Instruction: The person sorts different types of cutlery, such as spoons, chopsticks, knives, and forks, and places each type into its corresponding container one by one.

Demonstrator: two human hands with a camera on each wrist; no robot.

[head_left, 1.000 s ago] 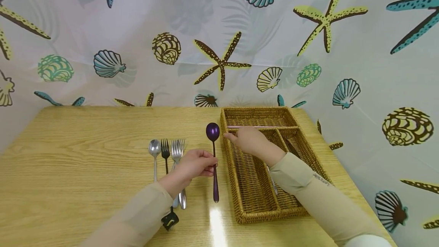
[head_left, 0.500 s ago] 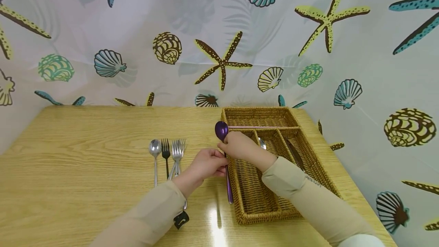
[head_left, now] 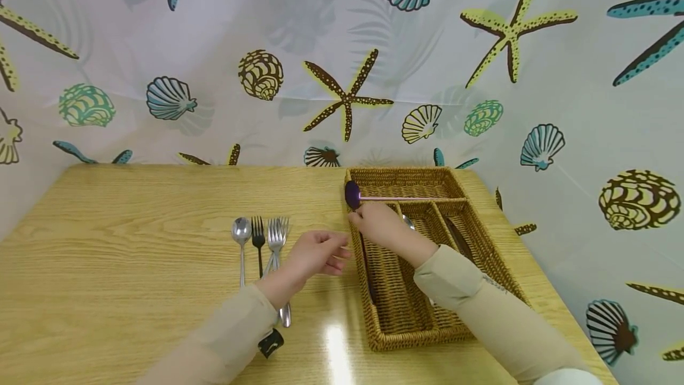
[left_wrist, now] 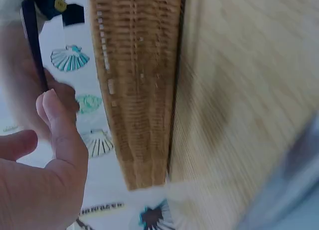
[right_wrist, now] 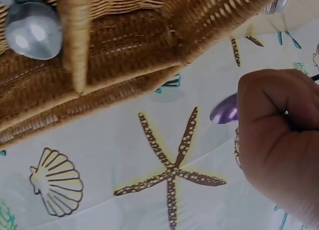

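My right hand [head_left: 367,217] pinches the handle of a purple spoon [head_left: 352,194] over the left compartment of a wicker cutlery tray [head_left: 375,337]. The spoon's bowl sits at the tray's far left corner and its handle slopes down into that compartment. In the right wrist view the purple spoon's bowl [right_wrist: 224,110] shows beside my curled right fingers [right_wrist: 271,135]. My left hand [head_left: 335,254] hovers just left of the tray, fingers relaxed and holding nothing. The left wrist view shows my left fingers [left_wrist: 57,135], the spoon's dark handle [left_wrist: 33,45] and the tray wall [left_wrist: 134,90].
A silver spoon [head_left: 241,232], a black fork [head_left: 257,232] and silver forks [head_left: 276,233] lie side by side on the wooden table [head_left: 123,242], left of my left hand. In the tray lie another silver spoon [head_left: 408,223] and a knife [head_left: 457,237]. A seashell curtain hangs behind.
The purple spoon passed from my left hand to my right and moved right, off the table and over the tray. My left hand has let go of it.
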